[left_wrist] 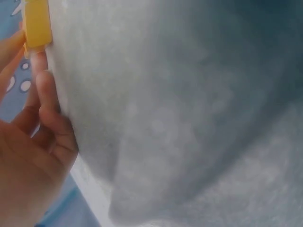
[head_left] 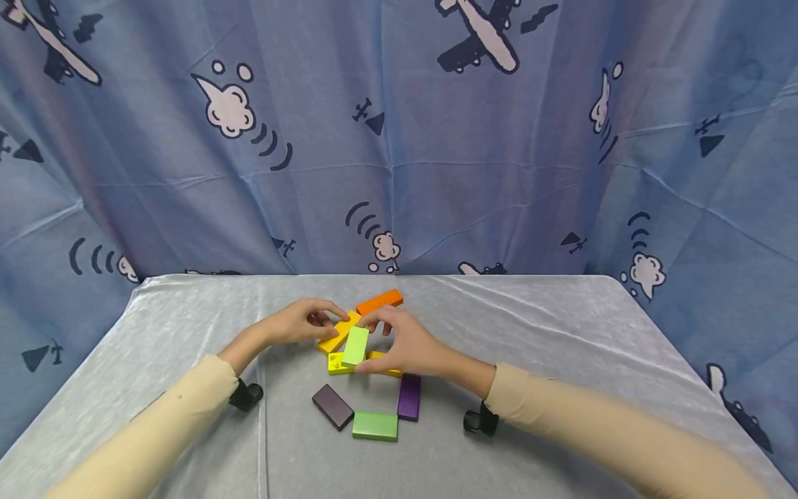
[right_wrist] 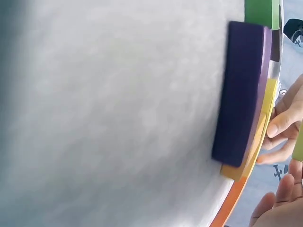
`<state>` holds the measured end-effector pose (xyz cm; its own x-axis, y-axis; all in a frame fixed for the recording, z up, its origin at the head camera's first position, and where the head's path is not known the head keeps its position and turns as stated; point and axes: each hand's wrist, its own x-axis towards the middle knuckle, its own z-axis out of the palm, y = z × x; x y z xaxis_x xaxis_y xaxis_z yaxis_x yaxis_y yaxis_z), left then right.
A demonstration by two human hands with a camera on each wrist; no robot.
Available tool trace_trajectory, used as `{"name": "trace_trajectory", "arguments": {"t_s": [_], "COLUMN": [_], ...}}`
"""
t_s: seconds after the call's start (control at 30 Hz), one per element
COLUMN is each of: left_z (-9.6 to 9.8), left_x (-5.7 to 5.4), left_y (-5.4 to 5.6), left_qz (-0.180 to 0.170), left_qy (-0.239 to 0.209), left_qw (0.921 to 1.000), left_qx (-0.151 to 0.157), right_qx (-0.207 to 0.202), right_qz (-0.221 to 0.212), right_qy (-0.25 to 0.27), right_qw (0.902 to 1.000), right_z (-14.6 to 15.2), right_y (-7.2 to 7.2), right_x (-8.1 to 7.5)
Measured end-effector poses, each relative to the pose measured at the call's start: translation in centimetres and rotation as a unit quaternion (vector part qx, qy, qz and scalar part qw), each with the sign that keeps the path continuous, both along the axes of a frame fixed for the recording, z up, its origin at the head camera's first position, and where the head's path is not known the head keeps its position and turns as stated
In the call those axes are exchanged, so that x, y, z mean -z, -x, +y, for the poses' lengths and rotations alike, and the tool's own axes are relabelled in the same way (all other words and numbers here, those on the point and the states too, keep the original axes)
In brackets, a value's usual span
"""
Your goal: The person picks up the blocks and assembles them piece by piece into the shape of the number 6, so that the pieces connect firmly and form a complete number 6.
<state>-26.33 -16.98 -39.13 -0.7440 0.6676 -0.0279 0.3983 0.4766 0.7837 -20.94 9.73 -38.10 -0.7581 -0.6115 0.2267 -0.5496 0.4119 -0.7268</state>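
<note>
Two hands on blocks: left hand on yellow block; right hand on light green block

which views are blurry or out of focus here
Head view: sharp and evenly lit, blocks crisp, edges bowed by the wide lens. Left wrist view: cloth soft, yellow block blurred. Right wrist view: cloth hazy, purple block fairly sharp.
</note>
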Motion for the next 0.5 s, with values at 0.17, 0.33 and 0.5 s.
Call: {"name": "trace_trajectory", "arguments": {"t_s": [0.17, 0.33, 0.5], "left_z": [-0.2, -0.3, -0.4], "left_x": [0.0, -0.1, -0.1], "left_y": [0.2, 0.3, 0.4], "left_qz": [0.0, 0.0, 0.002], "left_qy": [0.001, -0.001, -0.008], "left_qw": [1.0, 0.9999, 0.9997], "left_qx": [0.008, 0.014, 0.021], "right_qx": [-0.012, -0.032, -0.048], "right_qz": [0.0, 0.011, 0.013], "right_qy": [0.015, 0.026, 0.03], "right_qw": [0.9998, 0.9991, 0.9983], "right_z": [-1.2, -2.1, -2.9], "right_y": [0.0, -0.1, 0.0], "right_x": [0.1, 0.1, 0.3]}}
